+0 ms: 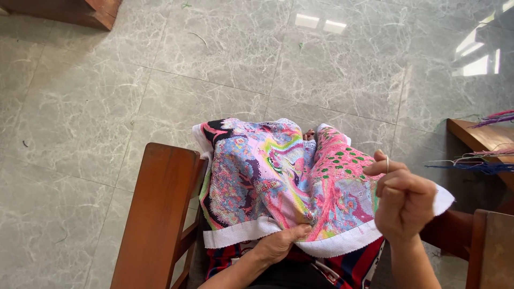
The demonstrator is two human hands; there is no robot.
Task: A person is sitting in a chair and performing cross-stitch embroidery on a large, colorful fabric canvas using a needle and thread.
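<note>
A large cross-stitch cloth (267,176), covered in pink, blue and green stitching with a white woven border, lies bunched over my lap. My left hand (281,243) grips its near white edge from below, thumb on top of the fabric. My right hand (404,200) is raised above the cloth's right side with the fingers pinched together; a ring sits on one finger. Whatever the fingertips pinch is too thin to make out.
A brown wooden chair arm (158,214) stands at my left. Another wooden piece (490,251) sits at the lower right. Bundles of blue, purple and pink thread (482,163) hang over a wooden table edge (471,134) on the right. Grey marble floor tiles (214,64) stretch ahead.
</note>
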